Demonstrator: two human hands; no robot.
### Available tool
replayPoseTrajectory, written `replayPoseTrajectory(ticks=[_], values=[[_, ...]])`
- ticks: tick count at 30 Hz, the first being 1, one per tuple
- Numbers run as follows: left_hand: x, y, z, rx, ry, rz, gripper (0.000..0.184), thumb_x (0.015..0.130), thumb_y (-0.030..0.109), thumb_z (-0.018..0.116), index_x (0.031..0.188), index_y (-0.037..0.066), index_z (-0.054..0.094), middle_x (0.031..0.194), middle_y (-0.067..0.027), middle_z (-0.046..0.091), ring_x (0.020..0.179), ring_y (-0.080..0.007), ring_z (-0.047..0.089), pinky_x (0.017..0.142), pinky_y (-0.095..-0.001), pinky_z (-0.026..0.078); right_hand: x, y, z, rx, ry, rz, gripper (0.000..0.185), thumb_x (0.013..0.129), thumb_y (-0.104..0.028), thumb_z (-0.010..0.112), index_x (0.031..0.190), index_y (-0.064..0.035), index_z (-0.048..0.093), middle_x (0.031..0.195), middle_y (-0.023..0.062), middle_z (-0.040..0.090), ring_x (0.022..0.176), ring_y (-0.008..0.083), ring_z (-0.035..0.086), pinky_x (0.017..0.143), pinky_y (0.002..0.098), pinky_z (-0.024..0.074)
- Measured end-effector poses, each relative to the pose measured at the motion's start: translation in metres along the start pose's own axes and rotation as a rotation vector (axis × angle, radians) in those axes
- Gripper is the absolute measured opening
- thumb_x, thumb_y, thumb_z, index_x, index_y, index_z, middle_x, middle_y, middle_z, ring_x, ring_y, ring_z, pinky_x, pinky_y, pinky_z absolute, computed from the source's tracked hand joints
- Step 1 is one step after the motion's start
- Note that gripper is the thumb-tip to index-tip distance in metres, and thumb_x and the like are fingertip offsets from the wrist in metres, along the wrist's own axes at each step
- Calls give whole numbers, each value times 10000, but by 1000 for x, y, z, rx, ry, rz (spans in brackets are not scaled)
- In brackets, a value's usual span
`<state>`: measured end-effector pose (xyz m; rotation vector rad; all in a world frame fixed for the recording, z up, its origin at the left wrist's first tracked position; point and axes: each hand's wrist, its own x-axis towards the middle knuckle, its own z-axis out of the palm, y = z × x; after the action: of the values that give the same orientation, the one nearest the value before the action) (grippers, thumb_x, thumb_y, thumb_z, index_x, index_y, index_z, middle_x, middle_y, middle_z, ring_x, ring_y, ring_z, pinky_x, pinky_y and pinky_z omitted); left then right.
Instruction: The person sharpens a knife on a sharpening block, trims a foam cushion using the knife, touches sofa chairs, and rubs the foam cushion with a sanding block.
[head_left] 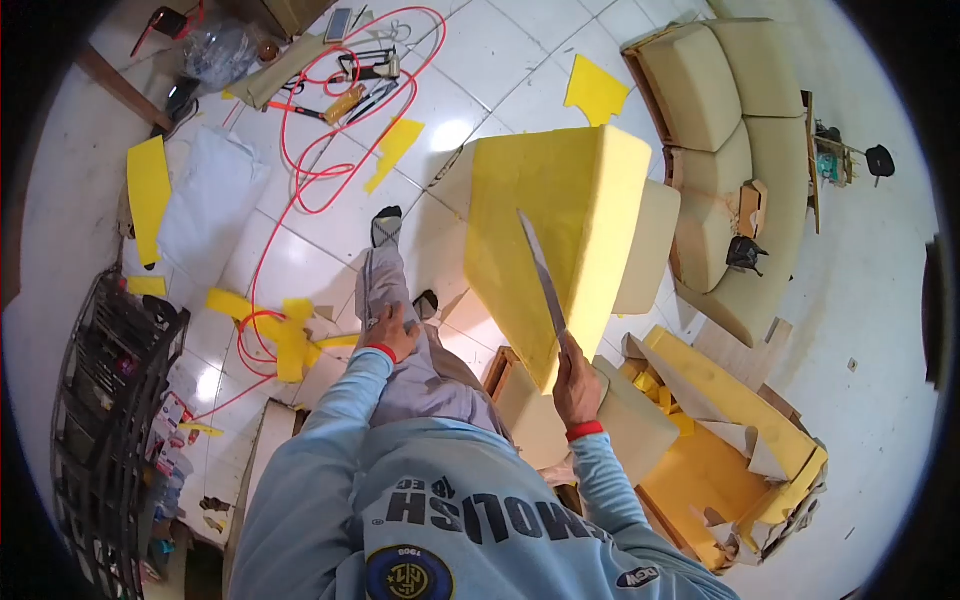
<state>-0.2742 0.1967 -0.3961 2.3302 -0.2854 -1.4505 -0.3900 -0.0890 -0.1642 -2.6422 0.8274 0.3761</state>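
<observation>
My right hand (577, 384) is wrapped round the handle of a long-bladed knife (545, 275). The blade points away from me and lies over the top face of a large yellow foam block (540, 190); whether it touches the foam I cannot tell. The block rests on beige cushions (648, 245), which show beside and below it. My left hand (393, 332) rests on my trouser leg at the thigh, fingers spread and with nothing in them.
A red hose (300, 150) coils across the tiled floor, around several hand tools (370, 70). Yellow foam scraps (290, 335) lie about. On the right are a beige sofa (700, 90) and a partly stripped sofa frame (700, 480). A black metal rack (110, 400) stands left.
</observation>
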Motion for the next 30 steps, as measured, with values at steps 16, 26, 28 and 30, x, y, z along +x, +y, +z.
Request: replayPoseTrajectory(ticks=[16, 26, 28, 30], values=[[78, 236, -81, -281, -298, 439, 945, 852, 544, 608, 1455, -92, 255, 1491, -278, 335, 1399, -349, 335, 1156, -357, 269, -43, 6, -76, 411, 616, 611, 389, 1005, -176, 494, 1361, -20, 474, 903, 80, 592, 725, 134, 512, 666, 273, 460], [84, 359, -41, -462, -319, 262, 1075, 728, 316, 736, 1515, -20, 84, 1436, -243, 405, 1279, -330, 457, 1080, -329, 371, -207, 31, 38, 818, 910, 1395, 386, 993, -225, 493, 1289, 21, 494, 724, 52, 519, 478, 99, 423, 397, 262, 338], [82, 351, -47, -472, -533, 147, 922, 761, 287, 696, 1495, 57, 187, 1398, -171, 441, 1175, -279, 499, 1074, -379, 373, -215, 35, 60, 959, 1005, 1546, 373, 993, -291, 488, 1286, -60, 494, 698, 41, 509, 396, 89, 392, 319, 262, 280], [79, 346, -60, -479, -669, 54, 784, 789, 249, 653, 1466, 127, 277, 1359, -95, 476, 1086, -240, 523, 1033, -443, 378, -210, 31, 57, 1153, 1066, 1736, 340, 981, -296, 509, 1234, -69, 502, 686, 39, 494, 404, 89, 398, 318, 251, 269]])
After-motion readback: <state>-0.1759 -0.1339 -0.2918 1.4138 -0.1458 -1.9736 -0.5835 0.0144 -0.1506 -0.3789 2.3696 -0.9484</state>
